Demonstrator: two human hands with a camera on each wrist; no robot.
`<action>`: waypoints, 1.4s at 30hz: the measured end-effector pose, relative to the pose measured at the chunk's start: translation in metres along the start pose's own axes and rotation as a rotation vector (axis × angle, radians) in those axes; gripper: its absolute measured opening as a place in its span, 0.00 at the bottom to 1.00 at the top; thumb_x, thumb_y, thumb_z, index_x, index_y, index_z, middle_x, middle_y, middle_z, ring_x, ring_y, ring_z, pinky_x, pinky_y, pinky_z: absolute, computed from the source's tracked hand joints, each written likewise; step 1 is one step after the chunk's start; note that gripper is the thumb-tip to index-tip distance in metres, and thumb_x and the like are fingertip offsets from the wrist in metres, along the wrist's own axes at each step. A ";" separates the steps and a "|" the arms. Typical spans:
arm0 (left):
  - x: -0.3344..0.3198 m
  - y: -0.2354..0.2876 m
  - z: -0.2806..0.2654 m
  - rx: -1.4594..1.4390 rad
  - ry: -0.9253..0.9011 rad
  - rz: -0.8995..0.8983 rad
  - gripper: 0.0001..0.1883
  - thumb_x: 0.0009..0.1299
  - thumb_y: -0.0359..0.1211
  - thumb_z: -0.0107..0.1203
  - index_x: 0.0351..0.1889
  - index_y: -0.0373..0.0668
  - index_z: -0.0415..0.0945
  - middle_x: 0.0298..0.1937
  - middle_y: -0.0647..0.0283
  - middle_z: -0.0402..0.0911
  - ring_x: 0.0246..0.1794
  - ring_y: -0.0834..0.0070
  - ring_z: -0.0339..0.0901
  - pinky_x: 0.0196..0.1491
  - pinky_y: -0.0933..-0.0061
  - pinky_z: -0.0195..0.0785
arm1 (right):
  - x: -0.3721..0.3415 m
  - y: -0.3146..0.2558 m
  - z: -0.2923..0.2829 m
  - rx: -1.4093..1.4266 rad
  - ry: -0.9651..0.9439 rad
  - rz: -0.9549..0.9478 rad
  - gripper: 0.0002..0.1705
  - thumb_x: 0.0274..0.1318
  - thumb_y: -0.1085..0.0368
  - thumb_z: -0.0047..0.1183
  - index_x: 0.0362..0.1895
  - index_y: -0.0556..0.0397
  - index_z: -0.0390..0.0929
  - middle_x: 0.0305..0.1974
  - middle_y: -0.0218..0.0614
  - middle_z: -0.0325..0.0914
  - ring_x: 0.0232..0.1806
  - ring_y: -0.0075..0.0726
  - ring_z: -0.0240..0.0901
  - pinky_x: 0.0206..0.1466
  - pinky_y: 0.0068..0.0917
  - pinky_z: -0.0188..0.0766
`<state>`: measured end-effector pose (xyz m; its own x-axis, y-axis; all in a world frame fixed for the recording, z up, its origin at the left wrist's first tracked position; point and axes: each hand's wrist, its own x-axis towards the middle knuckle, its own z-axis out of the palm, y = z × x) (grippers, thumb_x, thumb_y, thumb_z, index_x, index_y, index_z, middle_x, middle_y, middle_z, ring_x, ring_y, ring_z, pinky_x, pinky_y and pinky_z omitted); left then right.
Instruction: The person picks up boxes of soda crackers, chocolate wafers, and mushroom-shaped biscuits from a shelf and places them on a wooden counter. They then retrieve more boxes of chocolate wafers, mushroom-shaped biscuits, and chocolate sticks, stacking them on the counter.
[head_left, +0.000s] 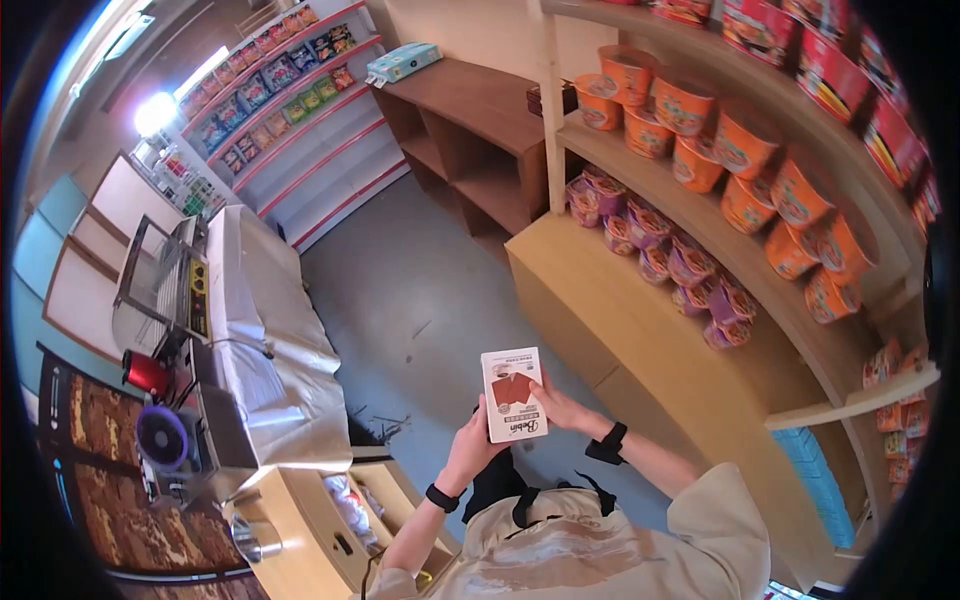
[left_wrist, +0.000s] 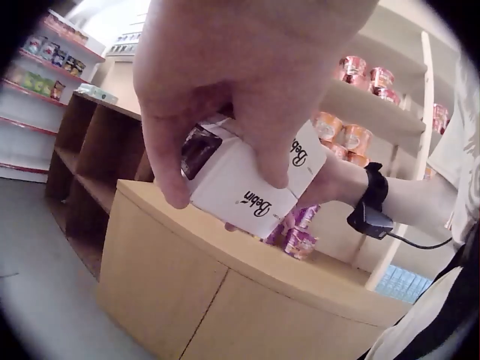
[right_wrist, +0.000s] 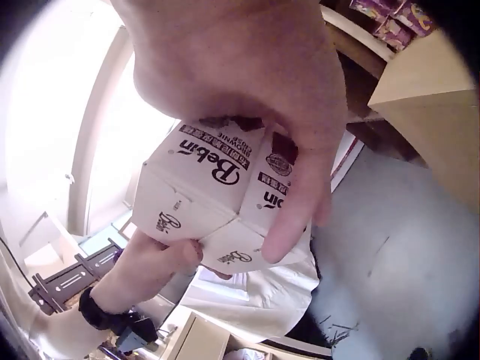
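Note:
A white box [head_left: 516, 400] with "Bebin" lettering and a reddish-brown picture is held upright in front of the body, between both hands. At its lower left edge the left hand [head_left: 472, 452] grips it; in the left wrist view the thumb and fingers of the left hand [left_wrist: 225, 82] clasp one end of the box [left_wrist: 244, 187]. The right hand [head_left: 560, 408] grips the opposite side, its thumb on the front face. In the right wrist view the right hand [right_wrist: 247, 82] curls over the box [right_wrist: 210, 187], and the left hand [right_wrist: 154, 266] touches the other end.
Shelves on the right carry orange noodle tubs [head_left: 745, 200] and purple tubs [head_left: 690, 262] above a wooden counter [head_left: 600, 310]. Snack shelves and a brown cabinet [head_left: 470, 95] stand ahead. At left are a covered table [head_left: 265, 340], a glass display case and an open drawer unit [head_left: 300, 520].

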<state>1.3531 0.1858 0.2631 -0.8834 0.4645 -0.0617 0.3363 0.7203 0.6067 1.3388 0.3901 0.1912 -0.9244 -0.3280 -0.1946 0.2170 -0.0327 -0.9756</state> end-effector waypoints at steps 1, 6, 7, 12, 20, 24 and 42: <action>0.020 -0.012 -0.007 -0.022 0.009 0.030 0.51 0.54 0.44 0.66 0.67 0.30 0.45 0.49 0.46 0.74 0.44 0.50 0.76 0.43 0.61 0.73 | 0.021 0.000 -0.005 -0.011 0.012 -0.027 0.42 0.64 0.37 0.23 0.70 0.43 0.24 0.47 0.46 0.71 0.38 0.34 0.76 0.27 0.27 0.78; 0.139 -0.063 -0.055 -0.035 -0.089 0.083 0.51 0.54 0.44 0.66 0.67 0.30 0.46 0.49 0.47 0.75 0.42 0.52 0.77 0.42 0.61 0.73 | 0.128 -0.026 -0.047 -0.003 0.044 -0.019 0.38 0.65 0.38 0.18 0.70 0.49 0.35 0.46 0.45 0.72 0.36 0.31 0.76 0.31 0.26 0.77; 0.157 -0.069 -0.061 -0.025 -0.116 0.086 0.51 0.54 0.43 0.66 0.67 0.30 0.46 0.48 0.47 0.75 0.42 0.53 0.77 0.42 0.62 0.73 | 0.142 -0.033 -0.052 -0.007 0.090 0.011 0.37 0.66 0.39 0.16 0.68 0.52 0.43 0.45 0.45 0.72 0.34 0.29 0.76 0.31 0.25 0.75; 0.267 -0.076 -0.118 -0.150 -0.108 0.149 0.46 0.54 0.40 0.66 0.68 0.44 0.50 0.44 0.48 0.78 0.42 0.50 0.77 0.42 0.59 0.73 | 0.225 -0.070 -0.090 -0.349 0.417 -0.174 0.35 0.69 0.46 0.14 0.58 0.60 0.61 0.50 0.47 0.70 0.51 0.39 0.69 0.56 0.35 0.64; 0.424 -0.086 -0.166 -0.120 -0.210 0.328 0.49 0.53 0.39 0.67 0.68 0.35 0.48 0.43 0.49 0.78 0.40 0.54 0.78 0.42 0.63 0.73 | 0.323 -0.133 -0.148 0.123 0.393 -0.184 0.36 0.68 0.44 0.10 0.65 0.59 0.52 0.60 0.45 0.63 0.64 0.38 0.56 0.68 0.32 0.50; 0.492 -0.068 -0.181 -0.119 -0.282 0.325 0.47 0.51 0.39 0.68 0.67 0.40 0.50 0.44 0.48 0.78 0.43 0.49 0.76 0.43 0.60 0.72 | 0.362 -0.161 -0.186 0.139 0.530 -0.229 0.36 0.69 0.46 0.10 0.61 0.61 0.57 0.57 0.46 0.66 0.60 0.37 0.60 0.65 0.30 0.54; 0.662 -0.037 -0.192 0.014 -0.595 0.504 0.44 0.49 0.40 0.68 0.64 0.45 0.57 0.44 0.50 0.79 0.44 0.51 0.75 0.44 0.60 0.72 | 0.413 -0.190 -0.256 0.113 1.067 -0.085 0.40 0.69 0.43 0.13 0.48 0.67 0.68 0.45 0.47 0.74 0.46 0.38 0.69 0.55 0.31 0.61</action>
<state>0.6929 0.3681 0.3519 -0.3009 0.9327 -0.1988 0.6583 0.3540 0.6644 0.8354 0.5022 0.2703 -0.7226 0.6707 -0.1676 0.1161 -0.1213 -0.9858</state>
